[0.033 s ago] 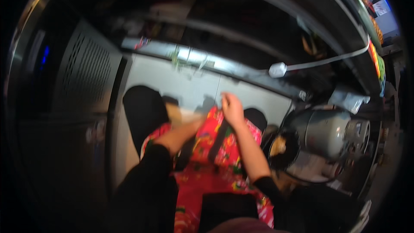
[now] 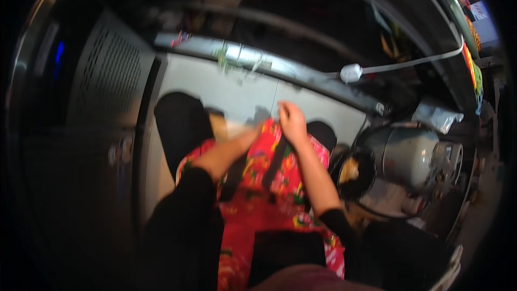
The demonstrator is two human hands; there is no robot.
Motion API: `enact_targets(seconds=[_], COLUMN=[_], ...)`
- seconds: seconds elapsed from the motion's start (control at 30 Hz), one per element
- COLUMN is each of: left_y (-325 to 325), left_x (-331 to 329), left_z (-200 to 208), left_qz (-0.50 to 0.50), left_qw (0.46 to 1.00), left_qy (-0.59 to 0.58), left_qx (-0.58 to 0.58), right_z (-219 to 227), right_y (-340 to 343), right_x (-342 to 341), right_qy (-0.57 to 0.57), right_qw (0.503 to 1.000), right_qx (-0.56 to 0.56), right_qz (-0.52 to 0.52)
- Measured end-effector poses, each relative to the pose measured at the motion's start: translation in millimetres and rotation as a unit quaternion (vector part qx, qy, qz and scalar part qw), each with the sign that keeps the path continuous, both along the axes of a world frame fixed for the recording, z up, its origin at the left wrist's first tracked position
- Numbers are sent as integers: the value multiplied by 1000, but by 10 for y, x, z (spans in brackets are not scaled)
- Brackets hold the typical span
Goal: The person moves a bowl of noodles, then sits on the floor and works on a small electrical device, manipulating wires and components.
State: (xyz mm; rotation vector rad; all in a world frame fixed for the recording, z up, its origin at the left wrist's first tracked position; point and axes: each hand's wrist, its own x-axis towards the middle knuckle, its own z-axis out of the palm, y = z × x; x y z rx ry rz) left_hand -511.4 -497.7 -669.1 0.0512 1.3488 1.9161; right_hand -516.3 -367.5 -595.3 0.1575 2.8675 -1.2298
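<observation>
A red apron (image 2: 237, 221) with a bright floral print covers my lap, and its front is bunched up between my two hands. My left hand (image 2: 249, 138) reaches in behind the raised fold, so the cloth hides its fingers. At the fold's right side is my right hand (image 2: 293, 124), closed with bent fingertips beside the top of the cloth. Whatever it pinches, if anything, is too blurred to make out. My dark-trousered knees (image 2: 182, 121) are spread on either side.
A steel rail with green scraps (image 2: 223, 56) crosses ahead over pale floor tiles (image 2: 242, 94). A white plug (image 2: 351, 73) hangs on a cable. To the right are a black-lined bin (image 2: 355, 180) and a grey gas cylinder (image 2: 409, 156). A vented metal cabinet (image 2: 116, 54) stands left.
The whole view has shifted slightly, so everything sits a little higher in the picture. Both hands keep nearly the same place about the apron.
</observation>
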Motion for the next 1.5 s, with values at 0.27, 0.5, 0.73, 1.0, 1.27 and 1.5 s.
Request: enact_targets(seconds=[0.27,0.5,0.73,1.0,1.27,1.5], left_y=[-70,-746,-1324,-1138,-1068,-1194], left_x=[-139,-207,-1270,-1343,-1361,-1348], left_z=[580,1263,1573,1222,1301,1227], left_qz=[119,21,-89,-57,-159,-185], left_qw=[947,987,736,825,834,720], left_qy=[-148,-32,505,444,442,522], left_qx=[260,158,-442,-345,-292,-418], right_z=[362,531,-456,-859,-912,-132], right_y=[-411,-497,-247,-247,-592,-1056], right_x=[272,-11,-988,-2815,-3227,-2267], right_qy=[213,207,-141,-55,-101,36], right_qw=[947,944,978,977,925,953], right_qx=[222,200,69,207,349,168], right_qz=[93,163,140,3,114,251])
